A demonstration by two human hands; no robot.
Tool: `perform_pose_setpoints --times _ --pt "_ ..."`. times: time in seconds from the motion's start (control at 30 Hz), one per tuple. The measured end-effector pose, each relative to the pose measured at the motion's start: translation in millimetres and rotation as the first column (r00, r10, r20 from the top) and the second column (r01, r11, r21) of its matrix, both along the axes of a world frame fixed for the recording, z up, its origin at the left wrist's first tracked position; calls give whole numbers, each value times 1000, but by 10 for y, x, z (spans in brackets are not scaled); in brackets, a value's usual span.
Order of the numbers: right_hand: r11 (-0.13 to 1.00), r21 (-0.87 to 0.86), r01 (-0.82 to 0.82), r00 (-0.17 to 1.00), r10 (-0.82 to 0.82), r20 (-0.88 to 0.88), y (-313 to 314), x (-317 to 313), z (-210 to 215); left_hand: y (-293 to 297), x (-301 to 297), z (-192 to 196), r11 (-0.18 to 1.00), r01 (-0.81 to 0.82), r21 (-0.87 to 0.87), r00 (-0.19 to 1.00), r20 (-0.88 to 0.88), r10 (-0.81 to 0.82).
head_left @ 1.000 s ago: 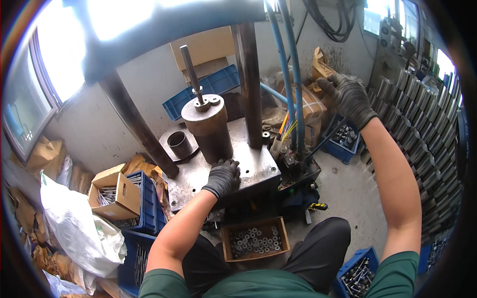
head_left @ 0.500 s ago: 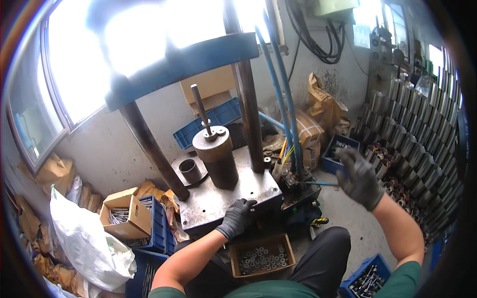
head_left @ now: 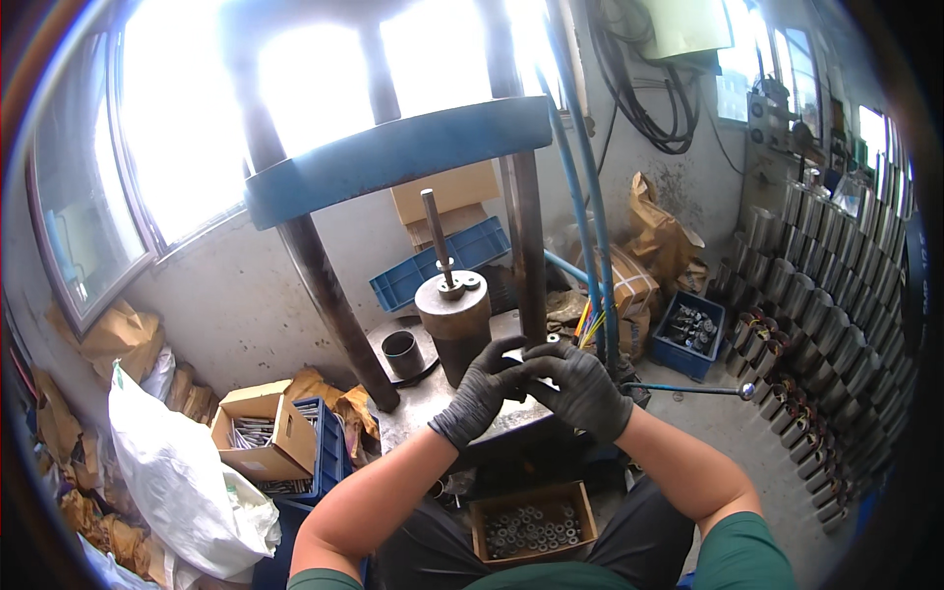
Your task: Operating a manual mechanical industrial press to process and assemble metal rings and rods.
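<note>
My left hand (head_left: 482, 395) and my right hand (head_left: 585, 393), both in dark grey gloves, meet above the front of a steel press plate (head_left: 401, 425). Their fingers are bent and pressed together at the tips. Whatever they hold, if anything, is hidden by the gloves. Just beyond them a thick dark metal cylinder (head_left: 454, 320) stands upright on the plate. On its top sit small metal rings (head_left: 471, 281) and an upright steel rod (head_left: 430, 218). Left of the cylinder is a short hollow sleeve (head_left: 401, 356). Below my hands, an open cardboard box (head_left: 589, 509) holds several small metal rings.
A blue crossbeam (head_left: 398, 155) spans two steel columns (head_left: 329, 295). To the right, a lever with a ball knob (head_left: 747, 390) sticks out near a blue parts bin (head_left: 678, 359). Metal tubes (head_left: 806, 246) are stacked far right. A white sack (head_left: 172, 472) and a carton of rods (head_left: 285, 433) lie left.
My right hand has come in from the far right to meet my left hand. The left hand has lifted off the plate's front edge. The whole view has shifted a little.
</note>
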State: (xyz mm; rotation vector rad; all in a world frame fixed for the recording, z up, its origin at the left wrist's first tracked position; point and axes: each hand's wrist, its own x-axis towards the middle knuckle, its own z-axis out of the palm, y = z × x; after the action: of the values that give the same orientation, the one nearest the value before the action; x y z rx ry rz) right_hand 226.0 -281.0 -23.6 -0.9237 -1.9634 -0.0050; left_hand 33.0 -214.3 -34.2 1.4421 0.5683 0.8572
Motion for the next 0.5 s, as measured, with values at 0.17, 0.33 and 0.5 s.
perform_pose_setpoints --times 0.17,0.33,0.5 --pt "993 96 -65 998 64 14 690 -238 190 602 -249 53 1000 -21 -9 984 176 22" --pt "998 -45 47 989 -53 -141 1587 -364 183 1506 -240 332 667 -618 415 766 125 631" --pt "948 -183 261 957 -278 -78 2119 -573 159 2006 -208 520 645 -732 220 664 16 748"
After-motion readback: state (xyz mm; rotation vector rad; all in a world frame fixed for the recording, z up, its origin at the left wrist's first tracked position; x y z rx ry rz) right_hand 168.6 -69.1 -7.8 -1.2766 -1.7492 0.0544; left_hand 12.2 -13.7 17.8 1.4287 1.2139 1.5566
